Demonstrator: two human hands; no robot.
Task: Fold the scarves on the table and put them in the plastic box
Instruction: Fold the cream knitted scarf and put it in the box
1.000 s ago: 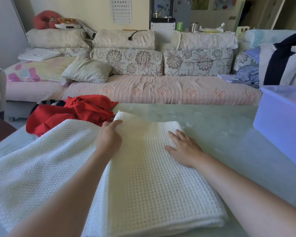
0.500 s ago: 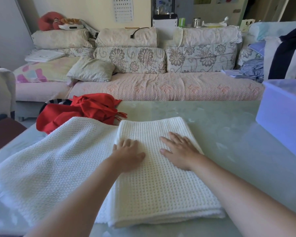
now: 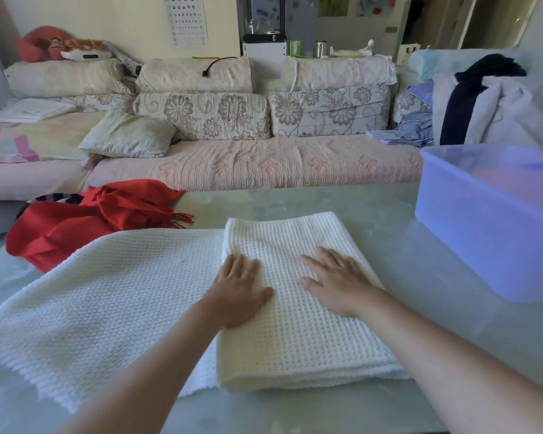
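A white waffle-knit scarf (image 3: 113, 296) lies across the glass table (image 3: 420, 308), its right part folded into a thick stack in front of me. My left hand (image 3: 237, 291) lies flat on the stack's left side, near the fold edge. My right hand (image 3: 339, 285) lies flat on its right side, fingers spread. A red fringed scarf (image 3: 85, 219) sits crumpled at the far left of the table. The translucent blue plastic box (image 3: 489, 220) stands open at the right edge.
A long sofa (image 3: 257, 164) with flowered cushions runs behind the table. Clothes (image 3: 483, 101) are piled on its right end. A striped dark cloth (image 3: 51, 198) peeks out behind the red scarf.
My left hand has slid back toward me from the stack's far corner and now lies flat beside my right hand. The view has tilted a little.
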